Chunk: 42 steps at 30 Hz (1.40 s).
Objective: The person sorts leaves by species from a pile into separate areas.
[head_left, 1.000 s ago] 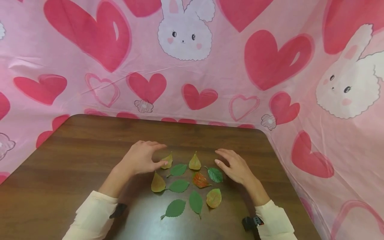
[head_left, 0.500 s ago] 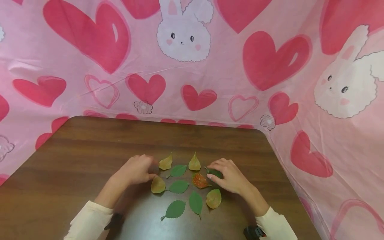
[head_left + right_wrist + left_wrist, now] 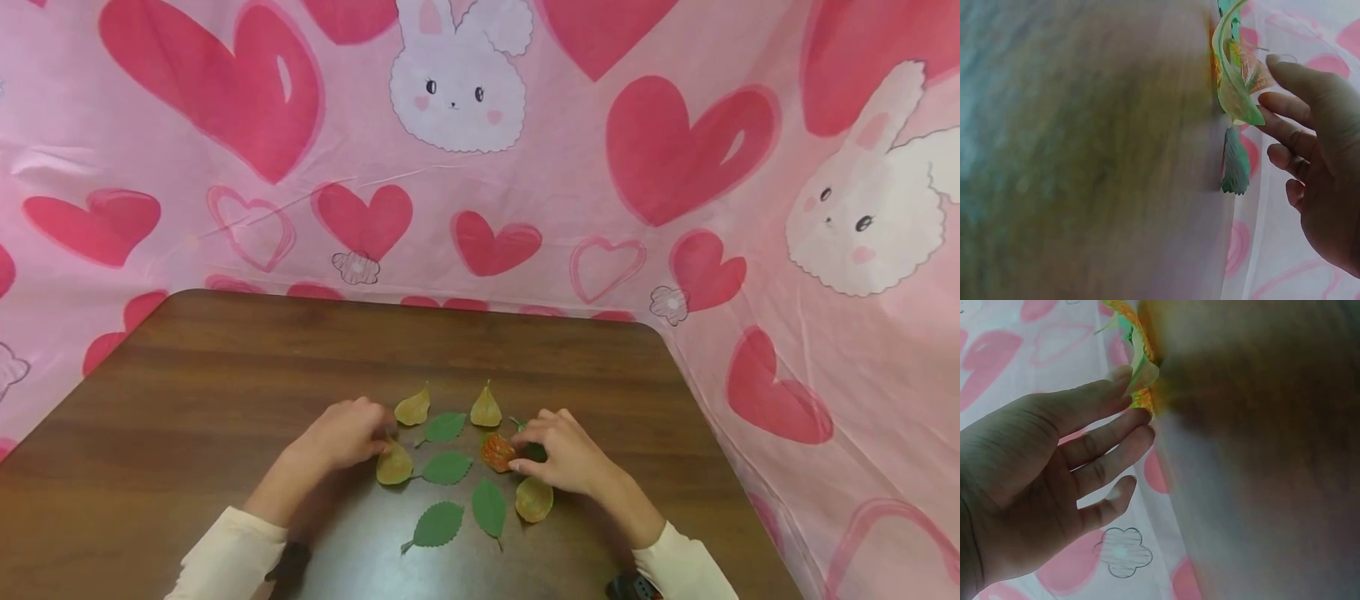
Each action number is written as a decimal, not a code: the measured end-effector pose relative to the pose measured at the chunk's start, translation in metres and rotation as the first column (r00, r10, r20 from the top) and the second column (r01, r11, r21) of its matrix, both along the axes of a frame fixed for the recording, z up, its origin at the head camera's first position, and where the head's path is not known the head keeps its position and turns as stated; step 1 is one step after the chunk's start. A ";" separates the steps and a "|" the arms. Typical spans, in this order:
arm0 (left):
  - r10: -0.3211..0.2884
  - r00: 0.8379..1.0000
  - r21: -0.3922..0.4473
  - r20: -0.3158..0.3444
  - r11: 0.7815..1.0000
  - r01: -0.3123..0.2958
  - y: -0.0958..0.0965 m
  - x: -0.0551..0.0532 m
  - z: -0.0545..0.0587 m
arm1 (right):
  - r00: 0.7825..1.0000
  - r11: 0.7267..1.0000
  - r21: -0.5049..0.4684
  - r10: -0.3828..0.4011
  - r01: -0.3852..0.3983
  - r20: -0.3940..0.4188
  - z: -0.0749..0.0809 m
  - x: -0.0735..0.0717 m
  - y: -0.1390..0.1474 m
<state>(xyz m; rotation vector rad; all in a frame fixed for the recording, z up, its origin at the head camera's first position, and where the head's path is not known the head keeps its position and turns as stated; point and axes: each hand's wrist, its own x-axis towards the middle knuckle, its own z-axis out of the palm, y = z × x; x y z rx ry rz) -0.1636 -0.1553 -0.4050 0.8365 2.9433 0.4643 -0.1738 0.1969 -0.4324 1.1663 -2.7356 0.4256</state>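
Observation:
Several leaves lie on the brown table. My left hand (image 3: 345,432) is at the stem end of a yellow-brown leaf (image 3: 394,465), thumb and fingers spread on either side of it. The left wrist view shows the bent left hand (image 3: 1054,456) with its thumb tip by a pale leaf edge (image 3: 1145,372). My right hand (image 3: 566,450) hovers over a dark green leaf (image 3: 536,452), mostly covered. Its thumb and forefinger stand apart beside a reddish-orange leaf (image 3: 497,452). A gap shows between thumb and fingers of the right hand (image 3: 1329,131) in the right wrist view.
Two yellow leaves, one left (image 3: 412,408) and one right (image 3: 486,408), lie farther back. Green leaves (image 3: 447,468) lie between the hands and nearer (image 3: 438,524), with a round yellowish leaf (image 3: 534,500) at right. A pink heart-patterned cloth (image 3: 555,192) hangs behind the table (image 3: 300,342).
Both hands have come down toward the leaves. The left moved nearer, from the back yellow leaf to the yellow-brown one; the right moved over the dark green leaf to the orange one.

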 end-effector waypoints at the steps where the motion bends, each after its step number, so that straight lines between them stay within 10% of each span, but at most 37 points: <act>1: 0.003 1.000 0.000 0.000 1.000 -0.003 0.000 0.000 -0.001 | 1.000 1.000 0.004 0.005 -0.005 -0.004 -0.001 0.000 0.000; 19: -0.089 0.996 0.119 -0.027 0.989 0.091 -0.003 -0.003 -0.007 | 0.997 0.997 0.078 0.003 -0.009 0.080 -0.003 -0.001 -0.003; 42: 0.012 1.000 0.205 -0.014 0.979 -0.009 -0.008 -0.005 0.001 | 0.992 0.997 0.016 0.070 -0.072 0.105 -0.007 -0.008 -0.004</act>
